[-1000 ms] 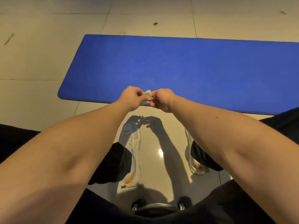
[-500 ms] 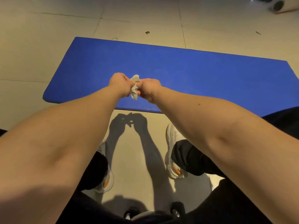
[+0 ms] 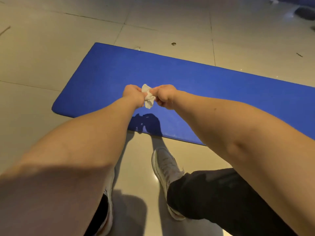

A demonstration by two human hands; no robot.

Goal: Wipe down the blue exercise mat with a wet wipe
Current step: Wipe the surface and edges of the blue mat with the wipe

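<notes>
The blue exercise mat (image 3: 196, 86) lies flat on the tiled floor, running from centre left off to the right edge. Above its near left part I hold a crumpled white wet wipe (image 3: 148, 97) between both hands. My left hand (image 3: 133, 93) pinches its left side and my right hand (image 3: 165, 95) pinches its right side, fingers curled. The wipe hangs in the air, clear of the mat; the hands' shadow falls on the mat's near edge.
My right foot in a white shoe (image 3: 166, 169) stands on the beige tiles (image 3: 42, 53) just short of the mat; the left shoe is mostly hidden by my left arm. Dark objects (image 3: 305, 13) lie at the far right corner.
My hands have moved forward over the mat and drawn slightly apart, so more of the wipe shows. My feet have stepped closer to the mat, and the view has shifted.
</notes>
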